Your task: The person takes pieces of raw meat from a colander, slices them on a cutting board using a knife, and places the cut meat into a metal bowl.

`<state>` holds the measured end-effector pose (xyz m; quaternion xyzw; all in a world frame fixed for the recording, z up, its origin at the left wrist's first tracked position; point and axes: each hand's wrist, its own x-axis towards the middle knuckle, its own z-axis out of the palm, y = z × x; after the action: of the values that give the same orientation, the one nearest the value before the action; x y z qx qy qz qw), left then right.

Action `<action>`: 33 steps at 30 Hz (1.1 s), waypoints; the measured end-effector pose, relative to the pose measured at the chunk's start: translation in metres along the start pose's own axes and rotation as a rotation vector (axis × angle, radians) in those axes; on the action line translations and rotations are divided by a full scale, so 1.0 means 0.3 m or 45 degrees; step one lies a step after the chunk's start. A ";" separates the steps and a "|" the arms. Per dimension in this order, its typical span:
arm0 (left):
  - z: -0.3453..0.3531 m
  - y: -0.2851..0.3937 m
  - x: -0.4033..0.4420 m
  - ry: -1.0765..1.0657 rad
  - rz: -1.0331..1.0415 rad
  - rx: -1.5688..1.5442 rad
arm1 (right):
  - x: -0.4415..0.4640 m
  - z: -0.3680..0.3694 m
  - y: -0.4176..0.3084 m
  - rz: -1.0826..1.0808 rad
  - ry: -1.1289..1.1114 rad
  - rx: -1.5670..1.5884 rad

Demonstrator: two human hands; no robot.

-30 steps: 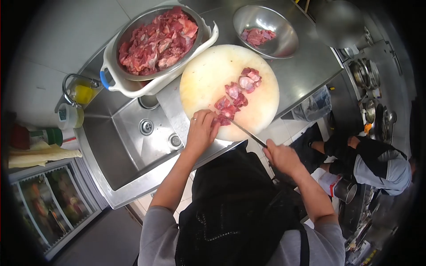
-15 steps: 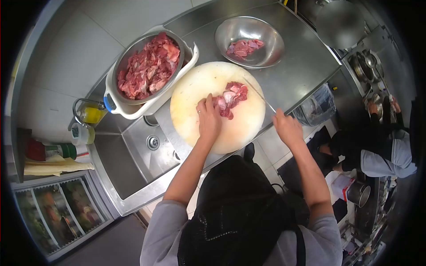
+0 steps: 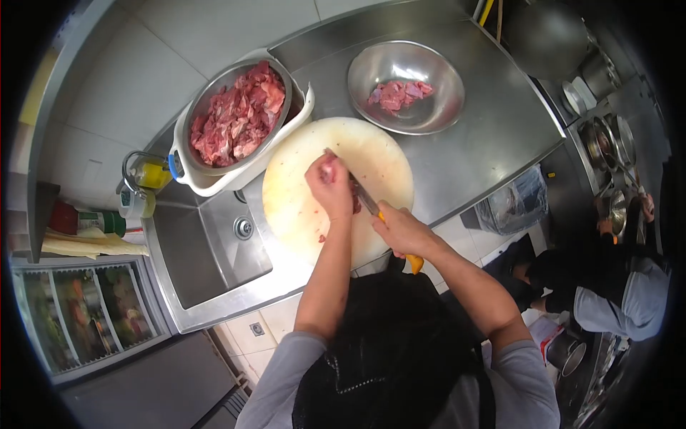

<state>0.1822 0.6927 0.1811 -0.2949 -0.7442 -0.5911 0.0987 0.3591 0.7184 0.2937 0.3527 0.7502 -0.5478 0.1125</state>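
On the round white cutting board (image 3: 293, 200), my left hand (image 3: 330, 187) is closed around a piece of raw meat (image 3: 328, 173), most of it hidden by the fingers. My right hand (image 3: 401, 230) grips the yellow handle of a knife (image 3: 367, 200), its blade slanting up and left against the meat beside my left hand. Small meat scraps lie on the board. Behind it, a steel bowl (image 3: 446, 107) holds a few cut pieces of meat (image 3: 400, 95). To the left, a large steel bowl heaped with raw meat (image 3: 239, 114) rests in a white tub (image 3: 304, 114).
A steel sink (image 3: 193, 250) lies left of the board, with a yellow bottle (image 3: 151, 175) behind it. At right, a clear plastic-lined bin (image 3: 511, 204) stands past the counter edge. Another person (image 3: 600, 286) works among pots at far right.
My left hand has turned and gathered up the meat that lay stretched on the board. My right hand has brought the knife left and down, against the meat. The view has shifted slightly.
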 end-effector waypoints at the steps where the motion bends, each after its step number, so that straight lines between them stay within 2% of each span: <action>1: -0.001 0.065 0.040 0.145 -0.470 -0.535 | 0.005 -0.029 -0.019 -0.071 0.015 -0.065; 2: -0.006 0.107 0.072 0.283 -0.940 -1.069 | 0.003 -0.069 -0.043 -0.084 0.016 -0.065; 3: 0.008 0.086 0.125 0.243 -0.919 -1.299 | -0.013 -0.125 -0.090 -0.114 0.051 -0.064; 4: 0.030 0.100 0.169 0.245 -0.904 -1.297 | -0.028 -0.169 -0.123 -0.144 0.084 -0.064; 5: 0.056 0.118 0.218 0.129 -0.910 -1.590 | -0.041 -0.213 -0.123 -0.161 0.089 -0.064; 6: 0.094 0.138 0.273 0.001 -0.907 -1.883 | -0.059 -0.272 -0.098 -0.225 0.246 -0.054; 7: 0.153 0.126 0.331 -0.090 -0.822 -1.913 | -0.083 -0.328 -0.073 -0.287 0.401 -0.043; 9: 0.251 0.206 0.453 -0.169 -0.863 -1.986 | -0.185 -0.432 -0.047 -0.149 0.500 0.188; 11: 0.386 0.189 0.563 -0.374 -0.824 -2.006 | -0.242 -0.493 0.043 -0.092 0.585 0.224; 12: 0.431 0.205 0.594 -0.374 -0.827 -2.003 | -0.261 -0.503 0.102 -0.089 0.583 0.226; 14: 0.485 0.246 0.618 -0.616 -0.870 -1.498 | -0.273 -0.497 0.228 0.005 0.619 0.282; 15: 0.462 0.231 0.605 -0.611 -0.889 -1.484 | -0.282 -0.484 0.279 0.018 0.603 0.290; 17: 0.353 0.182 0.601 -0.658 -0.225 -0.537 | -0.295 -0.463 0.358 0.030 0.608 0.336; 19: 0.193 0.036 0.482 -1.060 0.223 -0.115 | -0.301 -0.434 0.400 0.035 0.575 0.376; 20: 0.101 0.062 0.390 -1.207 0.548 0.109 | -0.298 -0.423 0.412 0.034 0.551 0.404; 21: 0.034 0.044 0.270 -1.191 0.620 0.313 | -0.297 -0.410 0.417 0.047 0.519 0.402; 22: -0.027 0.040 0.198 -1.274 0.591 0.310 | -0.290 -0.399 0.416 -0.019 0.505 0.380; 24: -0.135 0.045 0.101 -1.194 0.602 0.307 | -0.264 -0.386 0.411 -0.088 0.474 0.361; 26: -0.269 0.039 0.058 -1.341 0.415 0.387 | -0.249 -0.371 0.406 -0.149 0.456 0.285; 31: -0.558 0.067 -0.046 -1.279 0.352 0.576 | -0.221 -0.334 0.384 -0.096 0.389 0.288; 33: -0.605 0.078 -0.087 -1.149 0.355 0.604 | -0.216 -0.320 0.388 -0.086 0.343 0.290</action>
<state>0.1795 0.5169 0.2386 -0.5859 -0.7797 -0.2018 -0.0897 0.5031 0.7962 0.2792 0.4080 0.7029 -0.5806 -0.0483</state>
